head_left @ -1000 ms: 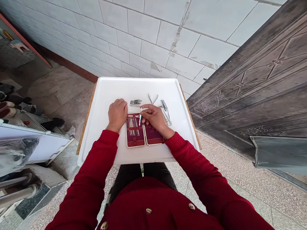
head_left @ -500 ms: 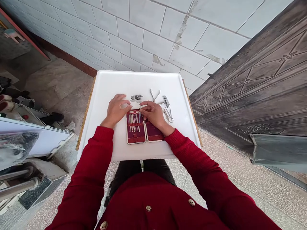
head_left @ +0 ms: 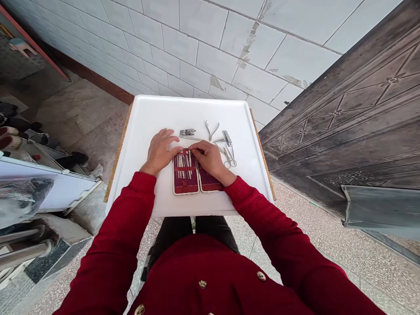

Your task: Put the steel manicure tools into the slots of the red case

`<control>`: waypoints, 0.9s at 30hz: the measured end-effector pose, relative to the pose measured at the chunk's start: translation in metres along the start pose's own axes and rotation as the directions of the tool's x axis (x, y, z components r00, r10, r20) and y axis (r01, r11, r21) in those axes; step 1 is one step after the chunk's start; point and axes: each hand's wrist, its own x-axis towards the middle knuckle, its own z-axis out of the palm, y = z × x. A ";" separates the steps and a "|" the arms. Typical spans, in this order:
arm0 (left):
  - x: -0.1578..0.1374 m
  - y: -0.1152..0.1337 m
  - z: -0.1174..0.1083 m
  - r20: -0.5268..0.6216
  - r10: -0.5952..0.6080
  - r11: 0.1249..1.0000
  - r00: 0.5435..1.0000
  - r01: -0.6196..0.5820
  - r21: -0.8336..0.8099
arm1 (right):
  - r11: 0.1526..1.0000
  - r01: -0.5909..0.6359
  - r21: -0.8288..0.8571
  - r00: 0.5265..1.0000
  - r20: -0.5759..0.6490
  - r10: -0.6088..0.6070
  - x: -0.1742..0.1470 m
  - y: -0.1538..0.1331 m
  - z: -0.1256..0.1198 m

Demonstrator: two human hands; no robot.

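A manicure case (head_left: 186, 188) lies unfolded, its dark red inside holding several slim metal tools under a red strap in the left half. My left hand (head_left: 160, 151) rests at the upper left corner, fingers apart, thumb against the case's top edge. At the middle of that edge, my right hand (head_left: 210, 158) pinches the top end of a slim manicure tool; its fingertips cover most of it. This hand also hides much of the case's right half. Beyond the hands are nail clippers (head_left: 187, 132), cuticle nippers (head_left: 212, 130), another nail clipper (head_left: 227, 138) and small scissors (head_left: 230, 160).
Everything lies on a white tray-like tabletop (head_left: 147, 114) with a raised rim. A tiled wall (head_left: 197, 57) stands behind it, a dark patterned door (head_left: 328, 131) to the right. Shelving with shoes (head_left: 13, 142) is at the left.
The slim tool has slid down into the left half of the case, and my right hand's fingertips have come down to the top edge with it. My left hand stays nearly in place.
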 end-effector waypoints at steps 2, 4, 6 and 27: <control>0.000 0.001 0.000 -0.003 -0.003 1.000 1.000 0.003 -0.003 | 0.999 0.029 -0.040 1.000 0.011 -0.028 -0.003 -0.003 -0.001; 0.000 0.003 -0.001 -0.001 -0.014 1.000 1.000 0.014 -0.011 | 0.997 0.051 -0.065 0.999 0.018 -0.050 -0.005 -0.005 -0.001; 0.000 0.004 -0.001 0.004 -0.023 1.000 1.000 0.023 -0.020 | 0.994 0.067 -0.088 0.998 0.023 -0.066 -0.006 -0.005 0.000; -0.004 0.002 0.001 -0.012 -0.016 0.999 1.000 0.015 -0.047 | 0.679 0.096 -0.728 0.966 0.232 0.112 0.062 -0.043 -0.024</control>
